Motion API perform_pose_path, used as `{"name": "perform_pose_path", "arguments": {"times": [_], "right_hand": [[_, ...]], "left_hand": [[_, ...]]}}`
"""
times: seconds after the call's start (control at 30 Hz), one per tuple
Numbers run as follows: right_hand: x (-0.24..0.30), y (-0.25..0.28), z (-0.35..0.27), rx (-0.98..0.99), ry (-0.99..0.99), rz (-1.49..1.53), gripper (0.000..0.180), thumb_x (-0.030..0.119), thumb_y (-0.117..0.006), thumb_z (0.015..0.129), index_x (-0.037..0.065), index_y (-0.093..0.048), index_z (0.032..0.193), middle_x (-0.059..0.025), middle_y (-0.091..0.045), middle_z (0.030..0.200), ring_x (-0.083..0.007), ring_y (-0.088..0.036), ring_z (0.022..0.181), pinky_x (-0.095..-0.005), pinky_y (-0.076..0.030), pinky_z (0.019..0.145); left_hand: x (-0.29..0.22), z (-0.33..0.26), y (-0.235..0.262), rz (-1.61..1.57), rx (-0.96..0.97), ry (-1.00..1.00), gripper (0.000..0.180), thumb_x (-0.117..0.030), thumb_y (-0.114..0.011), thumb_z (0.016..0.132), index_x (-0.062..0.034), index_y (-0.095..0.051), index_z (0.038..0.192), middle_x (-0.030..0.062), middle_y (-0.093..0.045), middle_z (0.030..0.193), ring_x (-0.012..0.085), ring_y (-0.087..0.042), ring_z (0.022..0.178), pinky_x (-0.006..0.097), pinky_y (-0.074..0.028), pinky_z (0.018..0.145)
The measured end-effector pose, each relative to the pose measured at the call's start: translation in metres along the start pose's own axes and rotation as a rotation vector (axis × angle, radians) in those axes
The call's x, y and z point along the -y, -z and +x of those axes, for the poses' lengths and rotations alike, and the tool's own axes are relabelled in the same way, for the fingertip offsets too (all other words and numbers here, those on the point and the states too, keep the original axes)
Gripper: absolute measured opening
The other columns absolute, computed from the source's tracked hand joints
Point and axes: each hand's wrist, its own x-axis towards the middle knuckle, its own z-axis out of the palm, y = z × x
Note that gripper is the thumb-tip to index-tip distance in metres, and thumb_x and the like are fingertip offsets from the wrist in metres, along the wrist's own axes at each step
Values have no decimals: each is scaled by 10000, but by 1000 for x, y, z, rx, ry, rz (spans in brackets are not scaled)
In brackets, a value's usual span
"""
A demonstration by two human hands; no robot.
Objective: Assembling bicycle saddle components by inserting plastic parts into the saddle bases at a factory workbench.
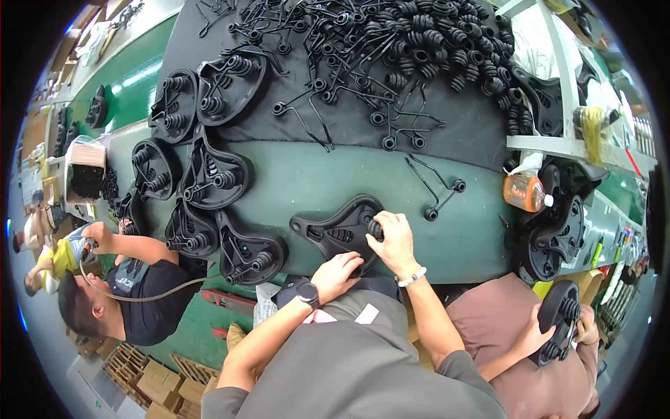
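Observation:
A black bicycle saddle point(330, 232) lies upside down on the green tabletop in front of me, its narrow nose toward the left. My left hand point(338, 276) grips its near rim, fingers bent over the edge. At the saddle's wide end, my right hand point(393, 244) is closed around a black ribbed spring sleeve point(375, 229); the palm side of that grip is hidden. A bent wire frame with coiled ends point(432, 211) lies apart to the right.
Several upturned saddles point(218, 170) with fitted parts stand at left. Behind, a black mat point(244, 133) bears heaped wire frames and ribbed sleeves point(433, 42). An orange bottle point(525, 192) stands by a white rack. One co-worker at right holds a saddle point(558, 321); another at left holds a hose tool.

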Motion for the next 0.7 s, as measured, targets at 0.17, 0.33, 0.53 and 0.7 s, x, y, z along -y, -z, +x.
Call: {"name": "perform_pose_path", "arguments": {"times": [0.17, 0.33, 0.53, 0.7], "right_hand": [[2, -30, 10, 27, 99, -171, 492, 143, -836, 725, 30, -654, 1168, -115, -631, 1195, -332, -560, 1074, -432, -507, 938], [11, -33, 10, 237, 12, -328, 575, 153, -840, 739, 39, -611, 1254, -123, -605, 1249, -338, -551, 1121, -431, -503, 971], [-1, -36, 5, 185, 74, -237, 566, 97, -817, 743, 34, -573, 1251, -144, -572, 1241, -352, -542, 1162, -440, -529, 957], [4, -38, 7, 257, 20, -386, 567, 90, -808, 744, 74, -573, 1260, -149, -556, 1254, -370, -527, 1174, -436, -533, 967]], "left_hand": [[25, 0, -26, 202, 74, -52, 538, -188, -780, 804, -28, -582, 1278, 142, -595, 1319, 315, -554, 1245, 404, -463, 1074], [22, -4, -21, 196, 20, -116, 576, -194, -774, 813, -14, -565, 1318, 157, -593, 1322, 325, -550, 1248, 414, -448, 1090], [32, -6, -25, 159, 25, -152, 566, -178, -763, 818, -15, -561, 1321, 162, -597, 1318, 326, -550, 1247, 410, -435, 1104], [32, -4, -28, 201, 37, -155, 559, -190, -749, 836, -41, -557, 1339, 149, -597, 1331, 308, -539, 1268, 401, -420, 1121]]}}
